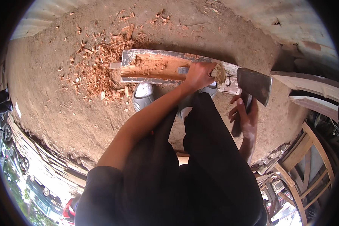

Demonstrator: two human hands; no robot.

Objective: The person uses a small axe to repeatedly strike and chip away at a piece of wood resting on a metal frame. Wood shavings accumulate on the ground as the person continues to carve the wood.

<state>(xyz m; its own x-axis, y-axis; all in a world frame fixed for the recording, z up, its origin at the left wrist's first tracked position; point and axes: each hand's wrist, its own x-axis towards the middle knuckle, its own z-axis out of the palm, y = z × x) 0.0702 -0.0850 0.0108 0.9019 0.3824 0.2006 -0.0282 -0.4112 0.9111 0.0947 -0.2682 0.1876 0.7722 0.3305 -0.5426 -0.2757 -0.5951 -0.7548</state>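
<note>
A long curved wooden piece (pixel 150 80), hollowed along its middle, lies crosswise on the ground before my feet. Inside the reddish hollow rests the flat metal blade of a chisel (pixel 182 70). My left hand (pixel 200 75) is wrapped around the chisel, whose frayed handle end (pixel 219 74) sticks out to the right. To the right, my right hand (pixel 246 115) grips the dark handle of a hatchet (pixel 255 86). Its broad metal head is raised, apart from the chisel's end. The fingers of that hand look partly loose around the handle.
Reddish wood chips (pixel 101 67) cover the dirt floor at the left. My feet in grey clogs (pixel 142 98) stand against the piece's near side. Curved wooden parts (pixel 309 81) lie at the right, with a wooden frame (pixel 307 169) below them. Corrugated sheet (pixel 293 22) borders the far right.
</note>
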